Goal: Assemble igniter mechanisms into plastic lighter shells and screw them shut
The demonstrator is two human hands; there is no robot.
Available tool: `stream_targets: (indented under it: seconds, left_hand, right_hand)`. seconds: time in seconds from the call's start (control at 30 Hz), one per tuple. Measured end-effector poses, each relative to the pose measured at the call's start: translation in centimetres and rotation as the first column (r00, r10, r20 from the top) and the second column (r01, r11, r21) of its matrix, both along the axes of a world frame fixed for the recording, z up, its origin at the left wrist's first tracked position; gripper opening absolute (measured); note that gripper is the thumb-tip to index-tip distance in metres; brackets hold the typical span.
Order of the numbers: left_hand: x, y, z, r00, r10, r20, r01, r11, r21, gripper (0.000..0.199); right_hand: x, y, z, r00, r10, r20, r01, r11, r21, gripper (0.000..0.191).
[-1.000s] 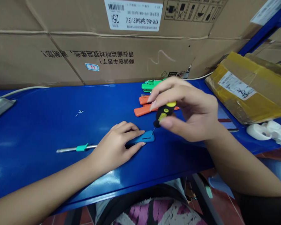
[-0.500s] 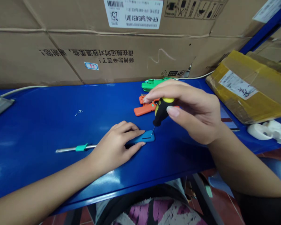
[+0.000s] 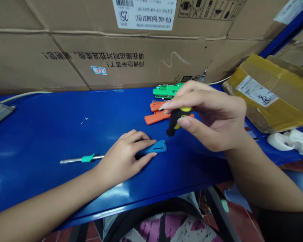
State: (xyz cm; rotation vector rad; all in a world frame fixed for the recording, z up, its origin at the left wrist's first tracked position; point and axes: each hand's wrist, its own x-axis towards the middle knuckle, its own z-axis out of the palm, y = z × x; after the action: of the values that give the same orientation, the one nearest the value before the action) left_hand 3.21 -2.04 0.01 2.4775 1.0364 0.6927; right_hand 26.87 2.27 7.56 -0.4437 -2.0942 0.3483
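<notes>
A blue plastic piece [image 3: 159, 146] with a dark slot lies on the blue table, its left part hidden under my left hand [image 3: 127, 153], whose thumb and fingers pinch its sides. My right hand [image 3: 209, 114] grips a black and yellow screwdriver [image 3: 175, 122] between thumb and fingers. The driver is tilted, and its thin tip touches the piece near the right end. From beneath my left hand a metal rod [image 3: 72, 161] with a teal clip [image 3: 87, 158] sticks out to the left. Orange plastic parts [image 3: 155, 118] lie behind the screwdriver.
Green parts [image 3: 166, 90] lie at the back by a large cardboard box [image 3: 116, 47]. Small screws [image 3: 85, 120] are on the table [image 3: 53, 134] at left. A yellow-taped box [image 3: 270, 94] and a white roll [image 3: 280, 141] stand at right; a pale object [image 3: 0, 113] is far left.
My right hand has shifted slightly right, its fingers turned around the screwdriver handle. The screwdriver leans a little more, with its tip at the same spot. My left hand has not moved.
</notes>
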Motion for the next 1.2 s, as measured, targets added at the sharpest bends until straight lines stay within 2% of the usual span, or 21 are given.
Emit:
stream_targets:
  seconds: [0.13, 0.23, 0.4, 0.5, 0.73, 0.8, 0.87, 0.93, 1.03, 1.1, 1.2]
  left_hand:
    - [-0.1, -0.1, -0.1, 1.0, 0.0, 0.002, 0.0, 1.0, 0.003, 0.03]
    - [-0.1, -0.1, -0.2, 1.0, -0.004, 0.005, 0.004, 1.0, 0.002, 0.03]
    - [0.0, -0.1, -0.2, 1.0, -0.009, 0.012, 0.009, 1.0, 0.002, 0.03]
    - [0.0, 0.0, -0.2, 1.0, -0.007, 0.012, 0.007, 1.0, 0.003, 0.03]
    - [-0.1, -0.1, -0.4, 1.0, 0.0, 0.0, 0.0, 0.998, 0.06, 0.029]
    - [-0.1, -0.1, -0.4, 1.0, 0.003, -0.008, -0.003, 0.999, 0.043, 0.03]
    - [0.0, -0.1, -0.3, 1.0, 0.004, -0.01, -0.004, 1.0, 0.011, 0.03]
    - [0.0, 0.0, -0.2, 1.0, 0.003, -0.003, -0.003, 1.0, -0.002, 0.03]
    - [0.0, -0.1, -0.2, 1.0, 0.0, 0.01, 0.0, 1.0, 0.003, 0.03]
    - [0.0, -0.1, -0.2, 1.0, 0.001, 0.007, -0.001, 1.0, 0.002, 0.03]
    - [0.0, -0.1, -0.2, 1.0, 0.002, -0.002, -0.002, 1.0, -0.002, 0.03]
  right_hand:
    - [-0.5, 0.3, -0.4, 0.994, -0.099, -0.036, 0.102, 0.99, 0.093, 0.015]
    - [-0.8, 0.3, -1.0, 0.99, -0.134, -0.041, 0.137, 0.989, 0.062, 0.017]
    - [-0.2, -0.3, -0.3, 0.999, 0.047, 0.023, -0.045, 0.995, -0.084, 0.029]
    - [0.5, -0.5, 0.4, 0.987, 0.101, 0.123, -0.078, 0.98, -0.181, 0.036]
    - [0.0, 0.3, -0.5, 0.996, -0.018, 0.084, 0.014, 0.999, 0.052, 0.029]
    - [0.0, 0.0, -0.3, 0.995, -0.006, 0.101, 0.003, 1.0, 0.025, 0.031]
    - [0.2, -0.3, 0.0, 0.988, 0.037, 0.148, -0.024, 0.996, -0.087, 0.035]
    - [0.3, -0.3, 0.1, 0.99, 0.07, 0.12, -0.055, 0.99, -0.126, 0.038]
    - [0.1, 0.2, -0.3, 0.997, 0.005, 0.082, -0.008, 0.999, 0.032, 0.025]
    - [-0.1, 0.3, -0.5, 0.998, -0.019, 0.062, 0.013, 0.995, 0.099, 0.025]
    - [0.0, 0.0, -0.1, 0.988, -0.028, 0.149, 0.026, 1.0, 0.01, 0.034]
